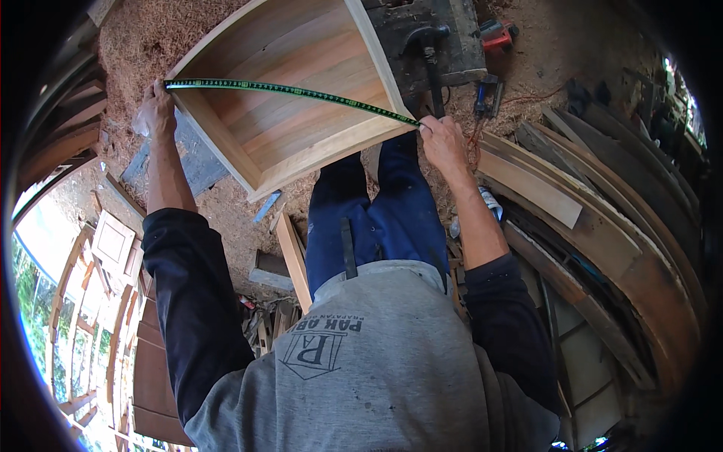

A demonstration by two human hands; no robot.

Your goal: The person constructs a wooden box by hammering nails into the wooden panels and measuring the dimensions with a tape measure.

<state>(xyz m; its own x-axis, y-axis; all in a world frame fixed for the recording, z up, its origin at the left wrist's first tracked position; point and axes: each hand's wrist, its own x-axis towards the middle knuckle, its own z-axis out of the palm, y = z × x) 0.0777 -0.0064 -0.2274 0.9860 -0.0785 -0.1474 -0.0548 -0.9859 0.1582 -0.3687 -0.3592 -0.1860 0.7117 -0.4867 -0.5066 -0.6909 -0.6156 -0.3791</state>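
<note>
A shallow wooden box (290, 45) with a planked bottom lies tilted in front of my legs. A green tape measure (294, 93) stretches diagonally across it. My left hand (158, 109) is closed on the tape's end at the box's left edge. At the box's right side, my right hand (441, 142) pinches the other part of the tape near the rim; whether a tape case is inside it I cannot see. A hammer (428, 53) rests on a dark board just beyond the box's right side.
Long stacked planks (572, 188) fill the right side. A red tool (497, 36) and a blue-handled tool (482, 94) lie at upper right. Sawdust covers the ground (135, 38). A grey board (139, 169), loose offcuts (271, 271) and wooden frames (113, 248) are at left.
</note>
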